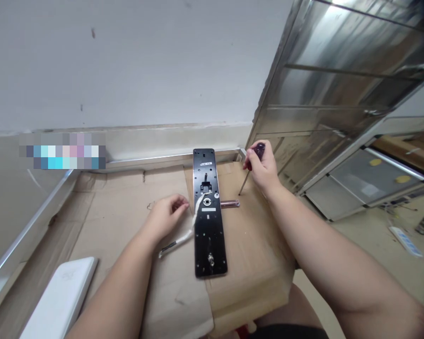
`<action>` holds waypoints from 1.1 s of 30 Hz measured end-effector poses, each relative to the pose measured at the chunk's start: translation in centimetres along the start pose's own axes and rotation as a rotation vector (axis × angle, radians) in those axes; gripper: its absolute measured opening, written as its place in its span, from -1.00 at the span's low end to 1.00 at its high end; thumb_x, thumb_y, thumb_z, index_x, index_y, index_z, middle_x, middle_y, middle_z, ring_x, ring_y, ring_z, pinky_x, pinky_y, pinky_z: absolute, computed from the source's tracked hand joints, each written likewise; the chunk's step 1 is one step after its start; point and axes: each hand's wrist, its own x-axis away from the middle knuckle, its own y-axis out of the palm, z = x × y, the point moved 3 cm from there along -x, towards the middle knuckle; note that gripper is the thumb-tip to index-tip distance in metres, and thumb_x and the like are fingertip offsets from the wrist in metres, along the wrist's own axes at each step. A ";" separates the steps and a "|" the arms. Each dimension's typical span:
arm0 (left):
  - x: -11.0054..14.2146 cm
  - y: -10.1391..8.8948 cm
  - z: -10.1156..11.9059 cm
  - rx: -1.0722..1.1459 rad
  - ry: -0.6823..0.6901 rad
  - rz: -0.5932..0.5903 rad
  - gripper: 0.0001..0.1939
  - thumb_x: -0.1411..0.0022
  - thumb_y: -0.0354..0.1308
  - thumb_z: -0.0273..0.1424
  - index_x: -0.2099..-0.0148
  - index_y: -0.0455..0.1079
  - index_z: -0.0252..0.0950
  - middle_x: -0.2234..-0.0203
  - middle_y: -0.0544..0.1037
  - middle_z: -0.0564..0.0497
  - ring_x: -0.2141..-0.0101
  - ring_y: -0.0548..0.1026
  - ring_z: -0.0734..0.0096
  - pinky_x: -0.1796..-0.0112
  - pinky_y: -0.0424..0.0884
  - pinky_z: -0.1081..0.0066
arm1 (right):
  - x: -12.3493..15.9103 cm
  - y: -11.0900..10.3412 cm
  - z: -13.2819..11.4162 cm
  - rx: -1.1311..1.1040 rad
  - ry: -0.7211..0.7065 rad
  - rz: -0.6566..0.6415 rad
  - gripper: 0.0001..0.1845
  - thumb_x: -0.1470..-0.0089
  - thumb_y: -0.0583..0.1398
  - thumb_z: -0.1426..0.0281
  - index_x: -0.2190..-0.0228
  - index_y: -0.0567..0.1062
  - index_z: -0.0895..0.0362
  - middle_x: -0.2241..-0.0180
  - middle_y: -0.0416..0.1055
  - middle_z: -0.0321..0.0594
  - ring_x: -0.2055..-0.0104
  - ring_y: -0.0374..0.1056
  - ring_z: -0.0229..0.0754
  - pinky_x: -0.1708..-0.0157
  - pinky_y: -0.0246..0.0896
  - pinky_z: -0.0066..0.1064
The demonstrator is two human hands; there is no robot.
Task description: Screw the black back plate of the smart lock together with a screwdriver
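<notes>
So both hands, left (167, 214) and right (263, 165), are going bare, and both forearms (321, 245) are showing bare skin too. Down at the bottom edge, right of center, some plain black cloth (286, 331) is covering part of a bare thigh (291, 308).

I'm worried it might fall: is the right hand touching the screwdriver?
Touching. The head view shows the right hand gripping the screwdriver by its dark handle.
</notes>
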 end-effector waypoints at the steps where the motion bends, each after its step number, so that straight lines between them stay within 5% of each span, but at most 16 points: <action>1: 0.0 0.1 0.1 0.057 -0.005 0.018 -0.79 -0.31 0.10 -0.25 0.22 0.50 -0.24 0.35 0.62 -0.02 0.33 0.54 0.27 0.29 0.38 0.36 | -0.2 -0.1 0.3 0.000 0.014 -0.030 -0.74 -0.22 0.21 0.11 0.26 0.29 0.00 0.55 0.33 -0.43 0.57 0.31 -0.33 0.55 0.22 -0.48; 7: -0.1 1.1 0.1 0.282 -0.036 0.051 -0.83 -0.24 0.21 -0.29 0.21 0.53 -0.26 0.33 0.62 -0.04 0.31 0.54 0.31 0.23 0.41 0.36 | -0.7 -0.9 1.5 -0.047 0.094 -0.038 -0.73 -0.22 0.20 0.12 0.25 0.25 -0.02 0.54 0.28 -0.46 0.60 0.25 -0.34 0.56 0.27 -0.47; 14: 0.0 1.0 0.5 0.398 -0.061 0.121 -0.75 -0.25 0.24 -0.20 0.19 0.52 -0.29 0.39 0.60 -0.02 0.40 0.49 0.39 0.34 0.36 0.42 | -0.3 0.2 0.2 -0.160 0.139 -0.038 -0.71 -0.16 0.25 0.14 0.29 0.26 -0.01 0.57 0.28 -0.48 0.64 0.17 -0.37 0.67 0.09 -0.53; 19: 0.3 0.8 1.6 0.519 -0.033 0.148 -0.75 -0.23 0.29 -0.20 0.21 0.54 -0.30 0.37 0.61 -0.02 0.35 0.53 0.39 0.27 0.41 0.43 | -0.3 -1.5 -3.2 -0.429 -0.014 0.334 -0.69 -0.14 0.24 0.16 0.34 0.19 -0.03 0.62 0.16 -0.55 0.72 -0.01 -0.40 0.72 -0.17 -0.59; 22: 0.5 1.1 2.4 0.577 0.001 0.127 -0.78 -0.20 0.32 -0.24 0.20 0.57 -0.29 0.32 0.64 -0.05 0.29 0.57 0.34 0.20 0.46 0.39 | -0.4 -2.6 -4.1 -0.584 0.072 0.479 -0.65 -0.22 0.11 0.04 0.40 0.17 0.00 0.67 0.06 -0.54 0.74 -0.11 -0.41 0.73 -0.30 -0.59; 27: 1.1 1.5 3.6 0.498 0.124 0.143 -0.86 -0.22 0.30 -0.31 0.20 0.60 -0.26 0.26 0.65 -0.07 0.23 0.59 0.29 0.12 0.48 0.31 | -0.3 -1.6 -3.0 -0.916 0.374 0.382 -0.61 -0.27 0.09 0.04 0.43 0.21 0.04 0.66 0.02 -0.50 0.72 -0.08 -0.41 0.74 -0.26 -0.59; 33: 1.6 1.8 3.6 0.492 0.148 0.155 -0.87 -0.24 0.29 -0.34 0.17 0.57 -0.24 0.26 0.64 -0.05 0.24 0.58 0.32 0.12 0.49 0.33 | 0.6 1.1 -2.3 -1.025 0.457 0.234 -0.67 -0.28 0.14 0.10 0.41 0.26 0.04 0.61 0.12 -0.44 0.64 0.06 -0.37 0.67 0.01 -0.58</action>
